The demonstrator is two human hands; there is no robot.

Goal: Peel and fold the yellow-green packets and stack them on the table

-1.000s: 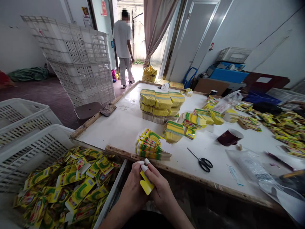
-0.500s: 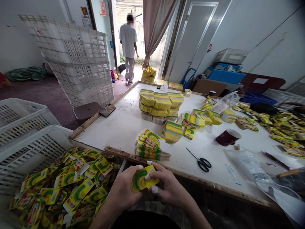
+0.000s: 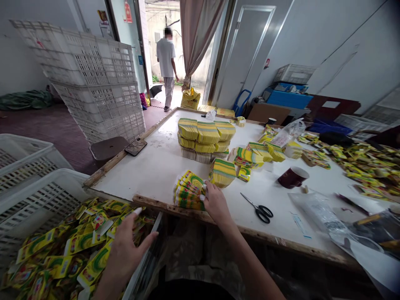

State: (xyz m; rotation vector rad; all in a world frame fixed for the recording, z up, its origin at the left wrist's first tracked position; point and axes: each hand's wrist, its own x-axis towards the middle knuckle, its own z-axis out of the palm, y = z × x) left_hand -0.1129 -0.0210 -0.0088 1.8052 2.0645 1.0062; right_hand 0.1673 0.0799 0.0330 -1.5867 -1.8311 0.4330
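My left hand (image 3: 126, 241) hovers over a crate heaped with yellow-green cartons (image 3: 75, 241), its thumb and fingers spread with nothing between them. White covers sit on some of my fingertips. My right hand (image 3: 216, 203) reaches to the table's front edge, fingers closed on the right end of a fanned pile of flat cartons (image 3: 189, 189). How many cartons it grips is hidden. Just behind that hand stands a block of stacked flat cartons (image 3: 222, 171). Larger stacked bundles (image 3: 203, 133) rise farther back.
Scissors (image 3: 259, 208) and a dark red mug (image 3: 292, 178) lie right of my hand. A phone (image 3: 136, 146) rests by the left edge. Loose cartons (image 3: 365, 162) spread at far right. Tall white crates (image 3: 96, 79) stand left; a person (image 3: 166, 58) is in the doorway.
The carton held between both hands is gone from them. My left hand has moved left over the crate and opened; my right has moved up onto the fanned pile.
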